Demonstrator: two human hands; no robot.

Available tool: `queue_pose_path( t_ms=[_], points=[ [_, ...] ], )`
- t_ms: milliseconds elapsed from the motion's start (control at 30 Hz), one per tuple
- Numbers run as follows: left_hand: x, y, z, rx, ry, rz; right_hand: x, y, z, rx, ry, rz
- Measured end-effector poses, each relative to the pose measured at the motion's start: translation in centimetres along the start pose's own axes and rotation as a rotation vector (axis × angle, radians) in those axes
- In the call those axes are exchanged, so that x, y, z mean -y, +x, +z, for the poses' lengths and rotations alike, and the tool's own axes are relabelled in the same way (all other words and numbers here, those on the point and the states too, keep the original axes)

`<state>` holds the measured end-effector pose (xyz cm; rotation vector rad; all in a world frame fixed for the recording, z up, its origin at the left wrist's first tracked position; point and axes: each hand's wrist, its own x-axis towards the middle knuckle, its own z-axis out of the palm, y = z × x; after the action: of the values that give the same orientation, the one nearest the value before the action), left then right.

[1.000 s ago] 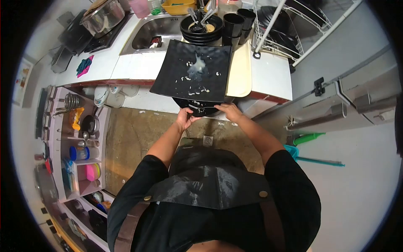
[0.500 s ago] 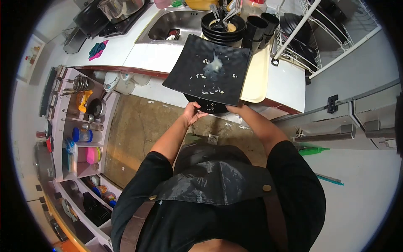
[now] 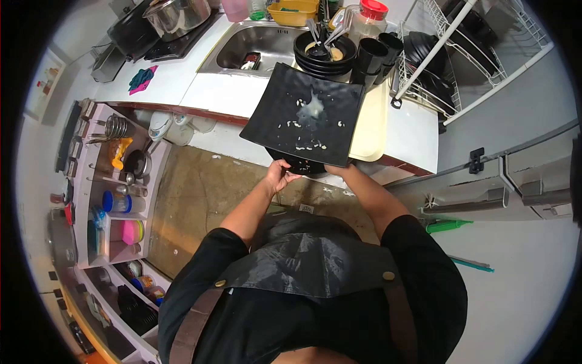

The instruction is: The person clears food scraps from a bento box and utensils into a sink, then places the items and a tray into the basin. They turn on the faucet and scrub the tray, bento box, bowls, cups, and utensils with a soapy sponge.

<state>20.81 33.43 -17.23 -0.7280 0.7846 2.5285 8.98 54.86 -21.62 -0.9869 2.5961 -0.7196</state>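
Observation:
Both hands support black plates at the counter's front edge. The square top plate (image 3: 285,100) carries rice grains and a whitish smear, and tilts toward me. Beneath it, a second black plate (image 3: 310,171) shows only its near part, with more food bits on it. My left hand (image 3: 279,176) grips the lower plate's near left side, thumb on top. At the near right, my right hand (image 3: 336,170) is closed on the plates, its fingers hidden underneath. Just beyond stand stacked black bowls (image 3: 322,65) with spoons (image 3: 332,37) in the top one.
A cream tray (image 3: 373,124) lies right of the plates, near black cups (image 3: 371,56) and a white wire dish rack (image 3: 418,82). The steel sink (image 3: 225,57) is behind to the left. A cloth (image 3: 142,80) and pots (image 3: 176,17) are farther left; shelves (image 3: 100,164) line the left.
The view has tilted up slightly, so the counter, plates and hands all appear a little lower. Both hands keep the same hold on the plates.

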Motion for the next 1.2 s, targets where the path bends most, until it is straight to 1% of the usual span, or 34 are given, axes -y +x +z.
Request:
queue_pose_path(
  t_ms=[67,167,200,233,300,333,367,400,433,467,500,533,600,633,667,700,733,767,800,833,867,900,933,967,1000,1033,1067,1100,1133,1167,1200],
  points=[
    [-0.5,-1.0,0.3,-0.005,0.0,0.0,-0.5,0.5,-0.5,-0.052,0.001,0.03],
    [-0.7,-2.8,-1.4,0.039,-0.038,0.057,-1.0,0.1,-1.0,-0.188,-0.012,0.083],
    [-0.4,-2.4,-2.8,0.049,-0.043,0.062,-0.8,-0.7,-1.0,-0.248,-0.015,0.079],
    [0.0,-3.1,-3.1,-0.005,-0.034,0.079,-0.2,-1.7,-0.5,-0.33,-0.018,0.044],
    [0.8,-5.0,-3.8,-0.113,-0.017,0.124,2.0,-4.0,0.8,-0.502,0.002,-0.093],
    [1.4,-5.2,-5.9,-0.043,-0.093,0.138,4.0,-5.3,1.0,-0.39,0.002,-0.094],
    [2.4,-5.6,-8.1,0.024,-0.173,0.15,7.0,-6.7,-0.1,-0.179,-0.01,-0.056],
    [2.7,-8.0,-7.5,-0.028,-0.237,0.146,10.0,-8.1,-1.0,0.035,-0.023,-0.017],
    [2.9,-10.9,-6.4,-0.08,-0.302,0.141,11.5,-8.8,-0.1,0.008,0.077,-0.133],
    [3.9,-12.7,-8.2,-0.082,-0.268,0.225,12.7,-8.9,1.1,0.018,0.131,-0.238],
    [4.8,-15.0,-10.6,-0.084,-0.232,0.311,14.9,-8.8,0.5,0.041,0.18,-0.353],
    [5.5,-17.7,-11.8,-0.148,-0.174,0.386,16.8,-8.4,0.3,0.07,0.295,-0.403],
    [6.7,-24.4,-13.1,-0.276,-0.054,0.527,20.7,-7.4,-1.7,0.142,0.409,-0.553],
    [6.4,-26.9,-15.9,-0.377,-0.11,0.526,22.5,-7.0,-3.2,0.185,0.47,-0.607],
    [6.0,-29.3,-18.6,-0.479,-0.167,0.526,23.9,-6.7,-4.6,0.163,0.535,-0.616],
    [3.9,-32.3,-15.4,-0.509,-0.183,0.553,25.2,-6.4,-5.9,0.144,0.598,-0.624],
    [1.8,-34.6,-11.7,-0.609,-0.097,0.67,26.3,-6.3,-7.4,0.127,0.66,-0.633],
    [0.2,-36.7,-13.6,-0.658,-0.013,0.713,27.1,-6.2,-9.4,0.079,0.651,-0.616],
    [-2.3,-37.8,-8.2,-0.679,0.006,0.754,27.8,-6.2,-11.5,0.033,0.643,-0.6],
    [-4.6,-39.0,-9.5,-0.634,0.176,0.705,28.3,-6.1,-13.4,-0.015,0.635,-0.587],
    [-6.7,-38.2,-4.8,-0.481,0.17,0.797,28.2,-6.0,-15.0,-0.08,0.612,-0.581],
    [-8.8,-37.3,-3.2,-0.377,0.168,0.767,27.9,-6.1,-16.6,-0.15,0.588,-0.573],
    [-10.6,-35.9,-1.4,-0.343,0.293,0.813,27.7,-6.3,-18.3,-0.197,0.544,-0.504],
    [-12.0,-34.2,1.2,-0.334,0.309,0.813,27.3,-6.7,-19.9,-0.248,0.498,-0.43],
    [-12.9,-32.4,4.3,-0.358,0.316,0.767,26.6,-7.0,-21.1,-0.309,0.37,-0.372],
    [-14.0,-30.1,6.1,-0.326,0.291,0.693,25.8,-7.3,-22.1,-0.368,0.24,-0.31],
    [-15.0,-27.9,6.8,-0.275,0.331,0.58,24.8,-7.6,-22.6,-0.415,0.226,-0.281],
    [-15.7,-25.5,7.8,-0.185,0.315,0.514,23.7,-7.8,-23.0,-0.462,0.212,-0.252],
    [-16.0,-24.0,9.7,-0.183,0.296,0.399,22.8,-8.1,-23.4,-0.479,0.169,-0.212],
    [-16.5,-21.0,8.2,-0.05,0.275,0.302,21.6,-8.3,-23.4,-0.485,0.115,-0.16],
    [-16.5,-19.1,8.6,0.047,0.244,0.27,20.3,-8.4,-23.1,-0.491,0.061,-0.106]
  ],
)
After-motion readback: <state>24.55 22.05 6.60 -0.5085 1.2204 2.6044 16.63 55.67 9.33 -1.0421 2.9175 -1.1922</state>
